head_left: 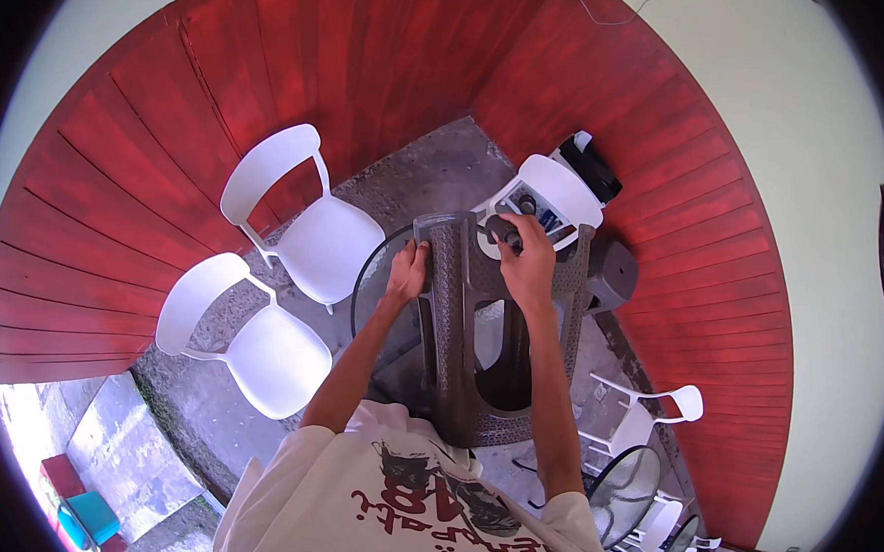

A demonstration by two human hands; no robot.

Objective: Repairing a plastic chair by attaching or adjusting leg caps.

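My left hand point(407, 273) is closed on the left side of a dark grey-brown plastic piece of furniture point(450, 355) with woven texture and open cut-outs, possibly an upended stool or chair. My right hand point(525, 253) is closed on a small dark knob-like piece point(504, 234) near the top of that piece. The furniture is over a round glass tabletop point(374, 289). A tray of small tools or parts point(543, 212) rests on a white chair point(571, 186) just beyond my right hand; its exact contents are too small to tell.
Two white chairs point(332, 246) point(273, 367) stand at the left. A black case point(595, 166) and a dark stool point(615, 273) are at the right. More white chairs point(626, 426) and glass tables point(624, 485) sit lower right. Red plank walls point(132, 191) curve around the concrete floor point(408, 169).
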